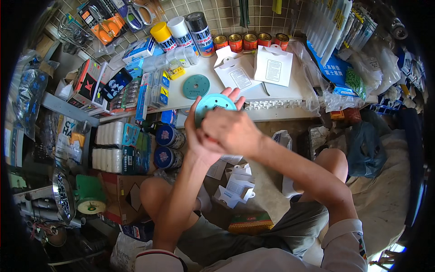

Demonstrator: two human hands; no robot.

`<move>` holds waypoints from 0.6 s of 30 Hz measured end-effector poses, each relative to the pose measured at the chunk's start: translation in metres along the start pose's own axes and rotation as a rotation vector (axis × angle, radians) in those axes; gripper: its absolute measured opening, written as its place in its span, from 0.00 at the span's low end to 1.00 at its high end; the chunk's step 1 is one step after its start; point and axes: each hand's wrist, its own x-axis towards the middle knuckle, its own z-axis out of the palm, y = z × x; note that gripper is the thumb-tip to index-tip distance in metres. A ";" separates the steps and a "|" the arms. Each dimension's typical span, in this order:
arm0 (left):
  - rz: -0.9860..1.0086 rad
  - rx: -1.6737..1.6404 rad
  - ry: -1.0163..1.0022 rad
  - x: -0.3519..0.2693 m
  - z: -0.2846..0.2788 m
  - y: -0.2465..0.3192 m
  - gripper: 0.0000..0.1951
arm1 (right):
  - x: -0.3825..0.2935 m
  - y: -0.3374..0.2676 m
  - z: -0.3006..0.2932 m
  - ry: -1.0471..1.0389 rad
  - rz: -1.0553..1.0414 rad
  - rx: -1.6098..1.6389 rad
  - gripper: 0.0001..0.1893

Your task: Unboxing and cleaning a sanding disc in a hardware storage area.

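My left hand point(195, 141) holds a round teal disc point(217, 100) with small holes and dark print, its thumb along the near-left rim and fingertips beyond the far-right edge. Across the disc's lower part lies my right hand point(229, 131), blurred, with curled fingers. Whether it grips anything small cannot be made out. Just past my hands, a darker green disc point(188, 87) with a centre hole lies flat on the white shelf point(210, 66). Two white cardboard packets point(234, 71) with printed panels are on the shelf to its right. A thin dark curved piece point(265, 89) sits below them.
Spray cans point(200, 34) and small red tins point(249, 42) line the back of the shelf. At left stand boxes and a phone point(116, 85). Blue-lidded tubs point(166, 161) are below. Opened white packets point(234, 187) lie between my legs, beside a green scale point(90, 193) further left.
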 end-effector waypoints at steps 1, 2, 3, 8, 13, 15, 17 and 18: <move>-0.031 -0.020 0.006 0.001 0.004 -0.002 0.40 | -0.005 0.002 -0.005 -0.005 -0.034 0.016 0.08; -0.063 -0.057 0.048 0.003 0.008 -0.005 0.40 | -0.004 0.014 -0.009 0.036 0.096 -0.007 0.07; -0.017 0.016 0.330 0.002 0.020 -0.011 0.41 | 0.003 0.024 -0.009 0.088 0.146 -0.006 0.07; 0.005 0.074 -0.030 0.001 0.006 -0.007 0.43 | -0.014 -0.009 -0.007 0.103 -0.084 -0.015 0.09; 0.040 0.023 0.368 -0.004 0.022 -0.001 0.41 | -0.007 0.025 -0.018 0.085 0.139 -0.098 0.09; -0.013 -0.042 0.140 -0.006 0.014 0.001 0.39 | -0.009 0.016 -0.015 0.122 0.114 -0.095 0.10; 0.000 0.061 0.070 -0.004 0.016 0.000 0.38 | -0.018 0.000 -0.010 0.067 -0.026 -0.072 0.10; 0.007 0.047 0.092 -0.004 0.018 0.000 0.38 | -0.017 0.003 -0.011 0.047 0.042 -0.076 0.10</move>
